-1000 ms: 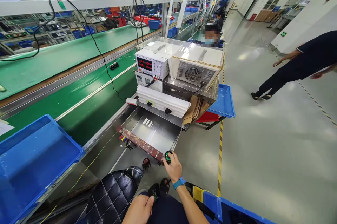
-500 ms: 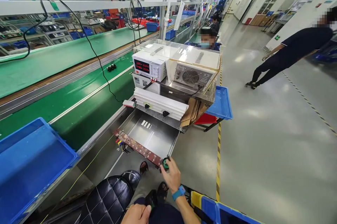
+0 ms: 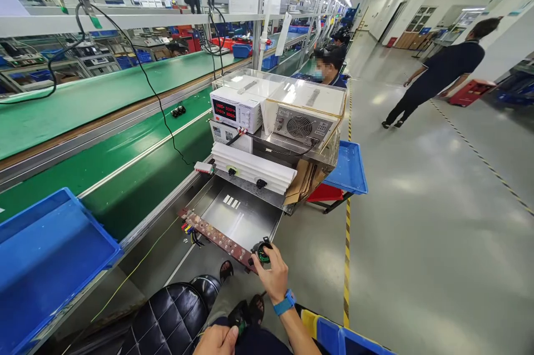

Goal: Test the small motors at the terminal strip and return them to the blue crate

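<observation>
My right hand point(image 3: 273, 277), a blue band on its wrist, is closed with thumb and fingers on a round black part with a green circuit board point(image 3: 261, 252). That part is at the right end of a reddish-brown strip point(image 3: 221, 239) dotted with metal studs; whether it touches the strip I cannot tell. Low in front of my lap, my left hand point(image 3: 217, 339) is closed on a black part with a bit of green point(image 3: 239, 316). Its fingers are mostly hidden below the thumb.
Behind the strip lies a metal tray point(image 3: 240, 210), then a white rail point(image 3: 253, 168) with two black pieces. A power supply point(image 3: 233, 110) stands beyond. Blue trays point(image 3: 54, 266) flank the green conveyor point(image 3: 137, 171). A black stool point(image 3: 167, 319) is beside me. A person point(image 3: 450, 71) walks at right.
My right hand has tilted the round part up slightly, and more of its black rim shows. More of the black part by my left hand shows. The walking person has moved left in view.
</observation>
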A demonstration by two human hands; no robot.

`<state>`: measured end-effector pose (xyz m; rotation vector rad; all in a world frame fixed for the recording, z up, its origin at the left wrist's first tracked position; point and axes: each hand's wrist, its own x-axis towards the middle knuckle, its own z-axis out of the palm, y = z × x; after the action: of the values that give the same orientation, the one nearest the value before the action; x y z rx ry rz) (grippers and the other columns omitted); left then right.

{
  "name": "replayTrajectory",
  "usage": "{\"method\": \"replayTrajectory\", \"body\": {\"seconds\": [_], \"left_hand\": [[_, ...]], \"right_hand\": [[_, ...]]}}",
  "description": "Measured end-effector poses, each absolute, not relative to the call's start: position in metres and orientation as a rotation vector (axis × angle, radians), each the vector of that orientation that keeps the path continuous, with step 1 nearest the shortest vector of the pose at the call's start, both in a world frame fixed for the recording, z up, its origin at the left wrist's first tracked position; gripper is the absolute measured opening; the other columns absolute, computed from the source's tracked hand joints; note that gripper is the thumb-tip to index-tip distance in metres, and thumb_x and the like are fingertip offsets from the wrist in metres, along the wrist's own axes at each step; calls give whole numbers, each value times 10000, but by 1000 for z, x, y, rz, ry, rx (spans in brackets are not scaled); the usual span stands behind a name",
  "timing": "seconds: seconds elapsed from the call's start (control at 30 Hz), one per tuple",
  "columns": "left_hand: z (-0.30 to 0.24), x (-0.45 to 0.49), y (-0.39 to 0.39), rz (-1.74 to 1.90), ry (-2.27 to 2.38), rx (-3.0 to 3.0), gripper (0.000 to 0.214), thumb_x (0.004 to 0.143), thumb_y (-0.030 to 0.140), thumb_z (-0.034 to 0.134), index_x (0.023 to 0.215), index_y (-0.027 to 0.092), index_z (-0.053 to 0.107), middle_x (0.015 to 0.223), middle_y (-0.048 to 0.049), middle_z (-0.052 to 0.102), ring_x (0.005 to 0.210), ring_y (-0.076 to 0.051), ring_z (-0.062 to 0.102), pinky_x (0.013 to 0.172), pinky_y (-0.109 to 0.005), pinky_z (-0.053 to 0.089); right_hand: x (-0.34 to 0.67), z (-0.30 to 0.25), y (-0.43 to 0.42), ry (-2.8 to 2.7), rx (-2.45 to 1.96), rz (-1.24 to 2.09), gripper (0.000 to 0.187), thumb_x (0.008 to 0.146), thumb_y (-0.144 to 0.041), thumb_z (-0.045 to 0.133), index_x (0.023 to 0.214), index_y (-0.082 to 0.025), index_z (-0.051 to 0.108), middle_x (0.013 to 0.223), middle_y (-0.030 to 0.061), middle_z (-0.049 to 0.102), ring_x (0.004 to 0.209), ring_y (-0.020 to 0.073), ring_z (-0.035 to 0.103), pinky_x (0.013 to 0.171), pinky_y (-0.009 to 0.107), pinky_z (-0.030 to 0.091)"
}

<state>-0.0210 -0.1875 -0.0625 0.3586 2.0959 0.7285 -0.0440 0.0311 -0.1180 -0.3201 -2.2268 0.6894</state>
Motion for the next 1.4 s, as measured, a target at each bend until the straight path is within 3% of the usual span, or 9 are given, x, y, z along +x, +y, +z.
{"method": "replayTrajectory", "body": {"seconds": [0.2,0.3,0.43,0.63,0.83,0.93,1.1,1.27,1.4], "left_hand": [[-57,-19,-178,666,2141,268,830,689,927,-43,505,246,395,551,-58,500,636,-223,555,711,-341,431],[-57,-18,-174,653,2105,259,820,672,941,-18,508,250,392,551,-53,500,621,-219,559,687,-339,429],[-57,-18,-173,631,2103,269,794,690,913,-21,504,252,379,557,-60,521,638,-228,581,712,-347,442],[-61,-24,-174,614,2109,245,714,776,853,116,535,251,416,616,-90,611,725,-264,656,759,-355,459],[-86,-28,-183,694,2121,215,699,793,861,199,536,251,421,633,-98,640,756,-288,678,768,-370,464],[-91,-30,-185,745,2138,169,717,775,895,243,538,249,443,585,-68,599,752,-283,661,783,-375,455],[-77,-33,-173,1149,1837,-217,769,621,1000,402,676,236,468,507,-4,530,543,-209,582,559,-303,363],[-41,-44,-150,1657,1425,-458,811,651,933,563,904,164,611,835,-93,711,710,-198,666,565,-255,401],[-15,-48,-136,1853,1249,-416,706,690,810,695,930,146,684,805,-63,700,739,-202,649,585,-271,450]], "right_hand": [[-44,-128,30,-2302,-295,696,326,1000,-448,566,1036,-150,693,1053,150,733,1035,274,717,844,348,633],[-41,-145,30,-2390,-328,697,313,993,-434,556,989,-167,719,1018,136,740,975,281,733,774,352,643],[-34,-158,28,-2347,-309,712,317,1003,-440,566,1013,-170,731,1068,150,733,1057,282,713,853,355,635],[-33,-173,21,-2422,-323,697,398,1036,-430,449,929,-186,745,1034,135,741,883,247,748,741,320,645],[-34,-163,19,-2330,-331,712,306,1010,-411,527,980,-185,730,1150,159,710,1047,281,714,853,345,630],[-35,-159,22,-2364,-295,663,280,989,-334,498,875,-183,705,1054,144,728,845,257,744,707,328,634],[-31,-113,22,-2353,-373,997,107,891,-301,619,904,-200,650,899,45,718,769,215,720,671,290,592],[-10,-32,11,-2405,-340,1332,372,756,-224,779,1059,-216,563,870,-22,709,716,188,695,688,282,571],[5,3,16,-2437,-11,1260,428,736,-134,782,1075,-221,535,1151,60,708,1019,244,706,867,337,591]]}}
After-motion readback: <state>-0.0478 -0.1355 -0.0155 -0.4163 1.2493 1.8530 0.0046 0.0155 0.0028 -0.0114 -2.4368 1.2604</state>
